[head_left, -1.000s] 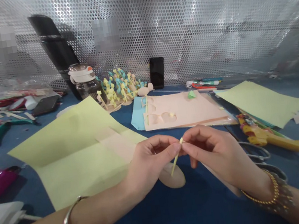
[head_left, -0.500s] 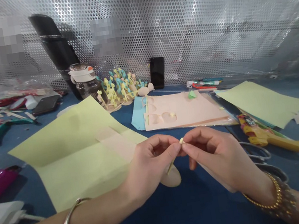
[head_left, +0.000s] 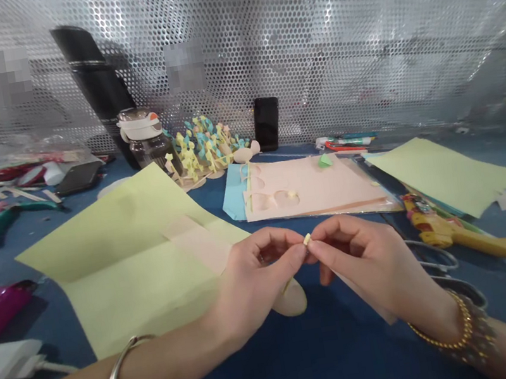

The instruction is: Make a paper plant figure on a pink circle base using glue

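Note:
Between the fingertips of both hands is a tiny pale-yellow piece [head_left: 307, 239], perhaps rolled or folded paper. My left hand [head_left: 259, 272] pinches it with thumb and forefinger from the left. My right hand [head_left: 365, 261] meets it from the right in the same kind of pinch, so the fingertips nearly touch. Below my left hand shows a pale oval piece [head_left: 290, 299] with a greenish edge, partly hidden by that hand. A white strip or sheet edge [head_left: 384, 311] peeks out under my right palm.
Yellow-green paper [head_left: 128, 280] covers the left side. Pink sheets [head_left: 314, 183] lie ahead, with a yellow glue gun [head_left: 462, 233] and more yellow paper [head_left: 452, 171] to the right. Small paper flowers [head_left: 201, 146], a jar [head_left: 145, 139] and a phone [head_left: 267, 123] stand behind.
Both hands keep almost the same pose, still pinching the tiny pale-yellow piece. The piece looks turned very slightly; a bit more white edge shows under my right palm.

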Motion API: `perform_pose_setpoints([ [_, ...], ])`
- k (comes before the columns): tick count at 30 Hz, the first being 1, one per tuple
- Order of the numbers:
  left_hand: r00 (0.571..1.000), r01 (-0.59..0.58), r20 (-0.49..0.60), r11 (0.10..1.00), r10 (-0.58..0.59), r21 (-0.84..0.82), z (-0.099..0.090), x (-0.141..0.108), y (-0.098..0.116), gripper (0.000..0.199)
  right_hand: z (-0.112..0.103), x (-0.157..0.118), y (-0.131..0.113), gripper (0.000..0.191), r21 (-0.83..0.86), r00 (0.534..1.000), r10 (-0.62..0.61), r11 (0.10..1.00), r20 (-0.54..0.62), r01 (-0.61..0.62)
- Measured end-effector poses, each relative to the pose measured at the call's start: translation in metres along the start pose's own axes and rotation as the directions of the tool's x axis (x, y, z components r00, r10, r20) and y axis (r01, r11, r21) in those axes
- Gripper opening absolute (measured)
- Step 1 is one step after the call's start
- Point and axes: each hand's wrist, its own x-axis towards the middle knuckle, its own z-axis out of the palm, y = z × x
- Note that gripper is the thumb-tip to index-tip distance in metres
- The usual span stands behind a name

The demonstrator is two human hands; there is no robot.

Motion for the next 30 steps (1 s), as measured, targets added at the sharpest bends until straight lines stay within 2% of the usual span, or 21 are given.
perform_pose_setpoints([
  [11, 0.998, -0.044, -0.039, 0.997, 0.046, 0.069, 0.0, -0.0007, -0.0029, 0.006, 0.0038, 0.0004, 0.0023, 0.011, 0.051, 1.0, 0.018, 0.999, -0.025, -0.016],
  [17, 0.996, -0.06, -0.059, 0.993, 0.066, 0.101, 0.0011, -0.0006, -0.002, 0.007, 0.0029, 0.0015, -0.0015, 0.012, 0.003, 0.999, 0.023, 1.0, -0.023, -0.023],
  [30, 0.998, -0.033, -0.053, 0.999, 0.035, 0.035, 0.0008, -0.0008, 0.0016, 0.008, 0.0029, 0.0013, -0.0011, 0.009, -0.036, 0.999, -0.004, 0.999, -0.033, 0.003],
])
